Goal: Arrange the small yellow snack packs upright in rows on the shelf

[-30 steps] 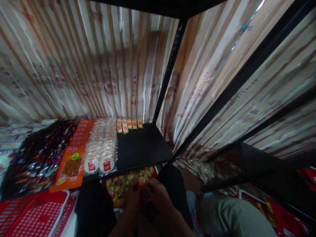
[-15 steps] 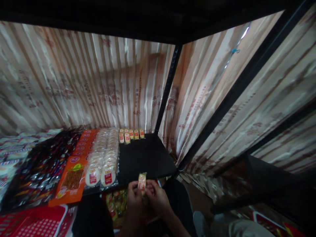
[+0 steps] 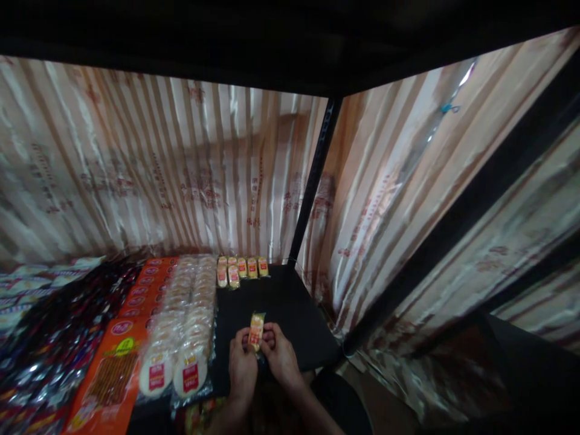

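Note:
My left hand (image 3: 241, 365) and my right hand (image 3: 280, 356) are pressed close together over the front of the black shelf (image 3: 290, 314). Both pinch a small yellow snack packet with a red label (image 3: 256, 329), which stands upright above the fingers. Several like packets (image 3: 241, 270) lie in a short row at the back of the shelf, against the striped curtain.
Two rows of round white cakes in clear wrap (image 3: 188, 326) run front to back left of my hands. Orange packs (image 3: 115, 368) and dark shiny bags (image 3: 54, 344) lie further left. A black upright post (image 3: 312, 187) stands at the shelf's back right corner.
My hands have risen from the bag of yellow packets below the shelf up onto the shelf's front, carrying one packet. The view has tilted down and forward.

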Available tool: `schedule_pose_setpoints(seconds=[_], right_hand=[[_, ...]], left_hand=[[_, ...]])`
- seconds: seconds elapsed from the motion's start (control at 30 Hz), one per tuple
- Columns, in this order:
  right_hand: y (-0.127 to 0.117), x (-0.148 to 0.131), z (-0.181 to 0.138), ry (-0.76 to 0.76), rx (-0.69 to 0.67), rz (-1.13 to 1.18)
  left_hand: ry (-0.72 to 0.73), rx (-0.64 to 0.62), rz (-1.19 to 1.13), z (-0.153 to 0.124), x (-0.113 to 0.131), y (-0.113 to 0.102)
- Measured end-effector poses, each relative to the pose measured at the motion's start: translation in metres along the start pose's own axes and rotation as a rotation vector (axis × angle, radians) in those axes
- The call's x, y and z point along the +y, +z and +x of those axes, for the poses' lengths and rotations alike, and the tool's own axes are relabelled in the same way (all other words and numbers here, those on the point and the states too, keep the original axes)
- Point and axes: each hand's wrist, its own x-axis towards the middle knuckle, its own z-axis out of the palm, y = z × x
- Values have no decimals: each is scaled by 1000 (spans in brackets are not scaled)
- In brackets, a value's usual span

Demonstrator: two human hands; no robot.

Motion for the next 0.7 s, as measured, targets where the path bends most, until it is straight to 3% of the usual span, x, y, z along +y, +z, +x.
schedule_pose_setpoints(seconds=[0.3,0.7], right_hand=[[25,6,73,-40,61,45],[33,-11,151,-152,166,-70]], left_hand=[[-45,27,243,62,21,5],[-38,31,81,118,46,16]])
